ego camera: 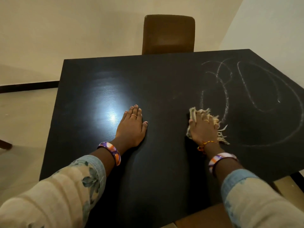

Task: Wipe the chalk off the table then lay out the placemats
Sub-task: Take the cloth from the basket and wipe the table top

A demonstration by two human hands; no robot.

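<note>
The chalk lies as looping white scrawl over the right half of the table, a set of long ovals whose long axis runs roughly from the far edge toward the near right. From the rag the marks spread between about 12 and 3 o'clock; the nearest stroke runs just beside the rag's far fringe, at about 1 o'clock from the fingertips, and a big outer arc sweeps round below it at 4 o'clock.

The right hand is plainly the nearer one. It lies flat on the rag, fingers straight and spread a little, pressing the cloth to the table rather than clutching it; frayed threads stick out on the far and right sides. The left hand rests palm down well apart at 9 o'clock from the rag, fingers straight and together, holding nothing, probably bracing. The table around it shows no chalk, only a bright glare patch just to its left.

My judgement: the wipe should carry outward toward 1 to 2 o'clock, across the ovals, and the far right corner may call for a long reach.

Hard to tell: how much rag sits under the palm. The right side of the table is cut off by the frame, so chalk may continue there. No placemats are in view. A chair stands at the far edge.
</note>
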